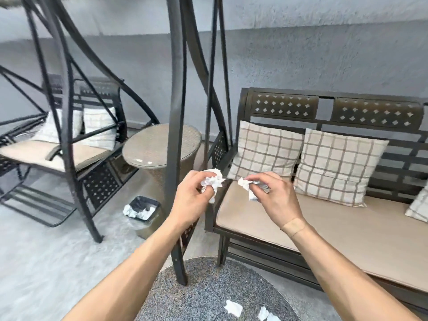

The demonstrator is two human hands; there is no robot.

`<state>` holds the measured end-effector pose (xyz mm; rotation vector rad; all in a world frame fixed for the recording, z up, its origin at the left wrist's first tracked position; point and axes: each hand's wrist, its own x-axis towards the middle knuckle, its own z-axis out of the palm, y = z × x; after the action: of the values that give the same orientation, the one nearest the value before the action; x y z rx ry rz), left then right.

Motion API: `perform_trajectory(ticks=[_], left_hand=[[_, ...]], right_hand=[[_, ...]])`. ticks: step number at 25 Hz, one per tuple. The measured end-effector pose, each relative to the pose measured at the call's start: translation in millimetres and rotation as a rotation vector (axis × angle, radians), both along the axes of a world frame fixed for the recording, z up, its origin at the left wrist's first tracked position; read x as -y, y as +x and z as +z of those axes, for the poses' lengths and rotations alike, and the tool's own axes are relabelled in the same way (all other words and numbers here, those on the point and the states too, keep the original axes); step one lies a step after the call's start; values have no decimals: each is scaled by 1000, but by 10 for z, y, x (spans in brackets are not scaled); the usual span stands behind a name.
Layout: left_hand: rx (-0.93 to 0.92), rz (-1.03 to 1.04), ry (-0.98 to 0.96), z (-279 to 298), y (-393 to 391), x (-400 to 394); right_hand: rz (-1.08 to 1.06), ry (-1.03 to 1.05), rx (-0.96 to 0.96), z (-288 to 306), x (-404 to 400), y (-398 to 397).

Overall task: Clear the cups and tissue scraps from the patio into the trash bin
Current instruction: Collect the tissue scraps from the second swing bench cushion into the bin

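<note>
**Both hands holding tissue over the patio bench**

Patio w/ grey wall behind. Biggest item: dark metal bench on the right w/ beige seat cushion and checked pillows leaning on its back. A 2nd swing seat stands at left, framed by dark curved poles. Between the two: round wicker side table w/ glass top. Round speckled table at bottom centre, nearest the camera.

Trash bin sits on the floor below the wicker table, left of the bench end; white tissue already inside and draped on its near-left rim.

Left hand: grip curled tight round a crumpled tissue wad, wad bulging out past thumb and fingertips to the right. Right hand: thumb and fingers pinch a smaller tissue scrap, which hangs left of and below the fingertips. The two pieces are near each other, not touching, above the bench's left end.

Two loose tissue scraps lie on the speckled table, near its front edge, well below both hands.
</note>
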<state>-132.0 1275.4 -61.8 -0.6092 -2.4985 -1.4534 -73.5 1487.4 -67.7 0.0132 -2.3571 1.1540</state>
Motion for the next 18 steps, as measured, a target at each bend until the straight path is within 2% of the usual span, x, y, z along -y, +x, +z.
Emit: perform_trajectory(ticks=[11,14,18], left_hand=[[-1,400,84,-87,-333,3191],[6,436,96,-154,-504,3885],[29,469,130,-250,-863,4431]], right_hand=[[352,40,-6,42,3002,-1188],[380,47,8,4,3653,-1446],[388,113,23,-27,4177,-1843]])
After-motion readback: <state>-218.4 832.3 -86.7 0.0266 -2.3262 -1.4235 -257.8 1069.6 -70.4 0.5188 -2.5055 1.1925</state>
